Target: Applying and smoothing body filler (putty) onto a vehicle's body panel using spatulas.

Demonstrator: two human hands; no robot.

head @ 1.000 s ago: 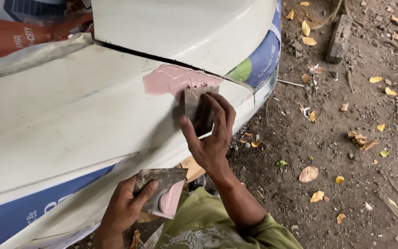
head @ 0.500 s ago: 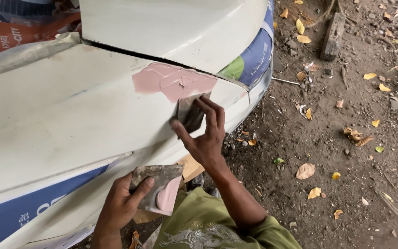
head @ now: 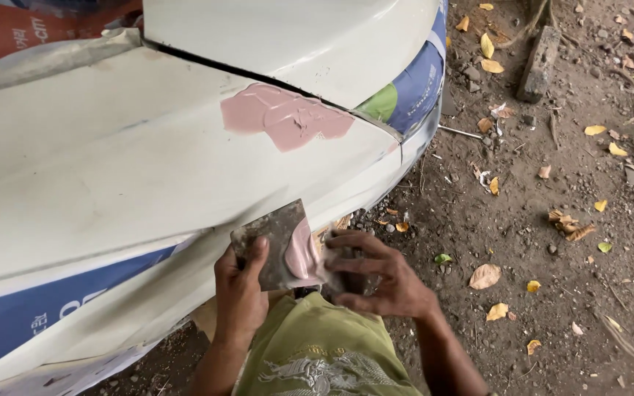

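While the left hand [head: 240, 290] clamps a flat board [head: 273, 246] tilted up as a palette for pink filler [head: 302, 253], the right hand [head: 379, 282] pinches a spreader [head: 346, 279] against it, below the patch [head: 284, 117] on the white panel [head: 111, 169].

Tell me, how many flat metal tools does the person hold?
2: a mixing plate with pink filler in the left hand, and a small spreader in the right hand, mostly hidden by its fingers.

The right hand [head: 383, 282] has left the pink filler patch [head: 288, 117], dropping to the mixing board [head: 277, 246].
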